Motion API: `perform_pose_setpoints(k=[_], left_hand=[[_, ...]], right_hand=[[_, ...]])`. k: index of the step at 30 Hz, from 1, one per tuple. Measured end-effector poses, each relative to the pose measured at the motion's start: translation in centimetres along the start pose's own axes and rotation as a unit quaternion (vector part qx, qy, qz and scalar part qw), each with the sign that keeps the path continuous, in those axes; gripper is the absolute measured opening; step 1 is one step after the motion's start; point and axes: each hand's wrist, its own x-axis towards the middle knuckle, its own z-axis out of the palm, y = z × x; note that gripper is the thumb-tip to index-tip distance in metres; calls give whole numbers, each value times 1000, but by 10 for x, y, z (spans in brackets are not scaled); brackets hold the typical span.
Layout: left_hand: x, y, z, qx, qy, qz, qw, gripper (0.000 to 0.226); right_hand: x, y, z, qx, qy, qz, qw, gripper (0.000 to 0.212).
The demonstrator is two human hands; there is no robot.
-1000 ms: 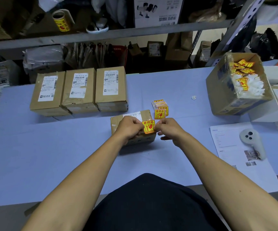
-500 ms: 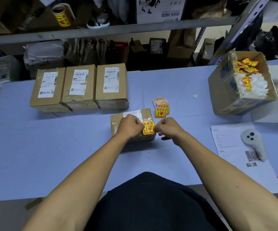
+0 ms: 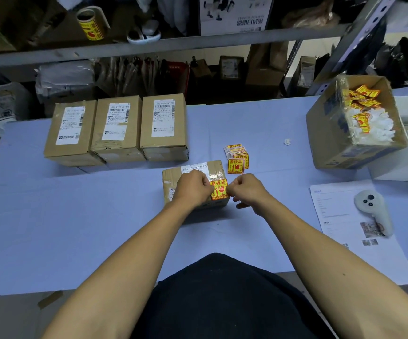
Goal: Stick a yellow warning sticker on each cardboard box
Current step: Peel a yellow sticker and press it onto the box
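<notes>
A small cardboard box lies in the middle of the blue table. A yellow warning sticker lies on its top right part. My left hand rests on the box and pinches the sticker's left edge. My right hand pinches its right edge, off the box's right side. A stack of yellow stickers lies just behind the box. Three cardboard boxes with white labels stand in a row at the back left.
An open carton with crumpled sticker backings stands at the right, a white box beside it. A white controller lies on a printed sheet. Shelving with a sticker roll runs behind the table.
Both hands stay pinched on the sticker's edges over the box. The sticker has settled slightly lower onto the box top.
</notes>
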Motion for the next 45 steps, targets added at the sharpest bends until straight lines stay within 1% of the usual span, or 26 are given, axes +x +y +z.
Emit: perform_pose_setpoints(k=[4, 8, 9, 11, 12, 14, 16, 20, 24, 26, 30, 32, 35, 37, 39, 40, 42, 44, 45], left_hand=[[-1, 0, 3, 21, 16, 5, 1000, 12], [-4, -1, -1, 90, 62, -3, 994, 31], [-5, -4, -2, 96, 76, 2, 992, 33], [-7, -10, 0, 108, 98, 40, 989, 38], [-8, -13, 3, 117, 100, 60, 986, 45], [-9, -19, 10, 124, 94, 72, 985, 64], [-9, -21, 15, 132, 75, 52, 987, 74], [-9, -23, 12, 153, 33, 28, 987, 81], [-8, -28, 8, 146, 11, 36, 989, 88], [-8, -31, 6, 146, 6, 42, 988, 91], [-8, -33, 3, 151, -4, 52, 987, 92], [-9, -35, 0, 128, 7, 60, 990, 90], [-16, -44, -8, 43, 75, 59, 994, 81], [-23, -53, -14, -22, 108, 28, 994, 77], [-29, -60, -16, -85, 109, -29, 990, 79], [-31, -63, -16, -112, 103, -59, 987, 80], [-34, -65, -15, -169, 87, -100, 977, 82], [-36, -65, -15, -208, 83, -116, 968, 82], [-37, -64, -15, -218, 85, -121, 965, 82]], right_hand=[[0, 0, 2, -19, 15, -15, 1000, 17], [2, 5, 1, -40, 27, -22, 999, 11], [3, 7, 1, -45, 31, -29, 998, 13], [5, 7, 3, -48, 42, -51, 997, 28], [4, 6, 5, -49, 45, -60, 996, 37], [3, 3, 11, -53, 41, -73, 995, 49], [3, 2, 17, -51, 29, -77, 995, 50], [6, 4, 18, -18, 31, -74, 997, 38], [6, 7, 15, 24, 23, -77, 996, 28], [5, 7, 14, 27, 20, -81, 996, 29], [3, 6, 14, 11, 17, -88, 996, 39], [1, 6, 13, -5, 25, -97, 995, 47], [-1, 6, 11, -28, 22, -119, 992, 61], [-2, 8, 10, -21, 7, -123, 992, 72], [-1, 9, 9, -8, -9, -110, 994, 78], [-1, 10, 10, -2, -17, -98, 995, 78], [-3, 11, 11, 15, -34, -83, 996, 67], [-5, 13, 11, 37, -44, -81, 995, 54], [-6, 13, 11, 43, -46, -81, 995, 52]])
